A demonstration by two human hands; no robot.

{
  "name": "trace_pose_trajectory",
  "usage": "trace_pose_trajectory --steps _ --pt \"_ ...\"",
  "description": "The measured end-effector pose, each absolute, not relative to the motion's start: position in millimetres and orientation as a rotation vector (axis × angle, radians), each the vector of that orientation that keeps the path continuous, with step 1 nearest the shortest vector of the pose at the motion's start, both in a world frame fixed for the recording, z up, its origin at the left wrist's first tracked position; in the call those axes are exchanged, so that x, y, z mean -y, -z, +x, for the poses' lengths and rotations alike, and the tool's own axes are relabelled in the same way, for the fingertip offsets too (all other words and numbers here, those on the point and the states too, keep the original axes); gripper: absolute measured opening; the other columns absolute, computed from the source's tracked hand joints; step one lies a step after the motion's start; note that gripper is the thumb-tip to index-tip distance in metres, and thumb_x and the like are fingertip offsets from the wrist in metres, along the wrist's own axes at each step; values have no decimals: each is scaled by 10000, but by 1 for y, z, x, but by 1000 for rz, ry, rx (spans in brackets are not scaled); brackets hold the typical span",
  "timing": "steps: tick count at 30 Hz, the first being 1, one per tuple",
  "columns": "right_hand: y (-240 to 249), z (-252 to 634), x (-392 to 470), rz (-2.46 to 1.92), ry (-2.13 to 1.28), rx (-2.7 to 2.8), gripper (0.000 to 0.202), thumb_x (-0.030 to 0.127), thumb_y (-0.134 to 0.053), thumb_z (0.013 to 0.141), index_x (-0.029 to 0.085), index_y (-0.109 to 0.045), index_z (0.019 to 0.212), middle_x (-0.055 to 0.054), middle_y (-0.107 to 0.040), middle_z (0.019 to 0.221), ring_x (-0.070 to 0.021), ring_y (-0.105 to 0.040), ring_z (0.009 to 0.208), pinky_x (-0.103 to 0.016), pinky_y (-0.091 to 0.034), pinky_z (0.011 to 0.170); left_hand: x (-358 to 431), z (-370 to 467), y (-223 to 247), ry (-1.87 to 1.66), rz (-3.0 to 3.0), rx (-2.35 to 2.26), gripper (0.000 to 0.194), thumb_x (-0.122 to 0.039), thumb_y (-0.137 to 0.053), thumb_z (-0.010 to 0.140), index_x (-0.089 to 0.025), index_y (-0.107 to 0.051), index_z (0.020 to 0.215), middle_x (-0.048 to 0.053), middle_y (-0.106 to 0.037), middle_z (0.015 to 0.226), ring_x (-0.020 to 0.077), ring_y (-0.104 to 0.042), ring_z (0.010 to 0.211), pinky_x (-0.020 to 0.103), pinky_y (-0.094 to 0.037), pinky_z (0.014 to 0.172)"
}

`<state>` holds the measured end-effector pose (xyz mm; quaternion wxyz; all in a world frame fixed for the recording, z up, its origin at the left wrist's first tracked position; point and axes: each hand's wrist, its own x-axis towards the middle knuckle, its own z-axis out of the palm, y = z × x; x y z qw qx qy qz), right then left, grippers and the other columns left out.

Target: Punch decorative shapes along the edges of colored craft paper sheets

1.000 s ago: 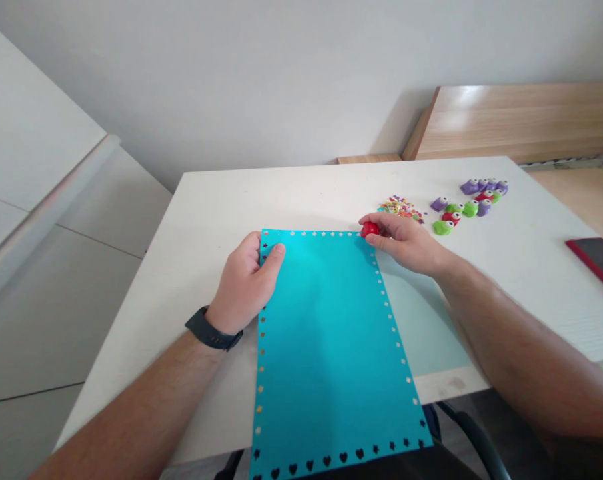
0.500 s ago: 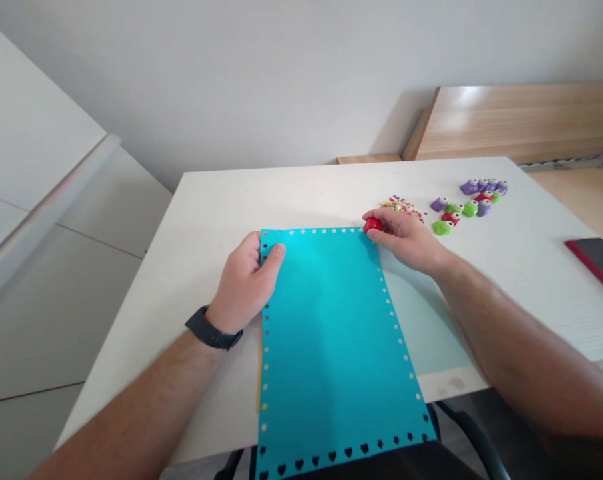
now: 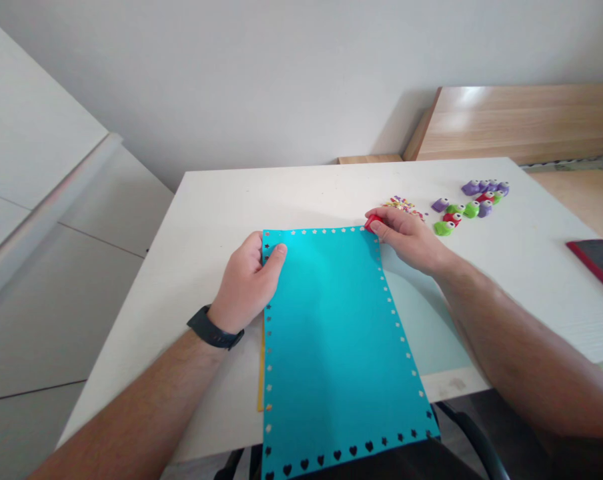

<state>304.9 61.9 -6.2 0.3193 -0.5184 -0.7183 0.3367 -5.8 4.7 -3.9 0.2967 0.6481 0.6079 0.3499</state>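
A bright blue paper sheet (image 3: 331,320) stretches toward me, with star-shaped holes along its sides and top and hearts along part of its near edge. My left hand (image 3: 254,280) is closed on its far left corner, thumb on top. At the far right corner, my right hand (image 3: 406,237) grips a small red craft hole punch (image 3: 373,223), which sits over the sheet's edge. Fingers cover part of the punch. Just behind that hand lies a pile of colourful paper cutouts (image 3: 401,204).
More purple, green and red punches (image 3: 471,209) stand at the far right of the white table (image 3: 216,200). A dark phone-like object with a red edge (image 3: 599,263) lies at the right. Something yellow (image 3: 260,380) shows under the sheet's left edge.
The red punch has turned or tilted a little in my right hand at the same corner. My left hand keeps its hold; the whole view has shifted slightly.
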Motion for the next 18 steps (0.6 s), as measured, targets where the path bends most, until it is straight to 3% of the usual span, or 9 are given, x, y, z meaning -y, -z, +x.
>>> trace_pose_trajectory --steps 6,18 --pt "4 304 -62 -1410 -782 1956 398 536 -546 976 215 -681 1167 -70 -723 1039 -220 -624 898 -374 -492 840 -5 -6 4 -940 1713 -1601 269 -462 -538 977 -215 -629 1031 30 -681 874 210 -592 767 313 -468 668" --pt "3 302 -62 -1477 -737 1894 509 647 -473 979 194 -704 997 -53 -723 885 -189 -604 774 -319 -442 703 -4 -6 4 -934 1715 -1601 253 -458 -544 971 -220 -627 998 20 -667 837 197 -568 727 302 -444 634"
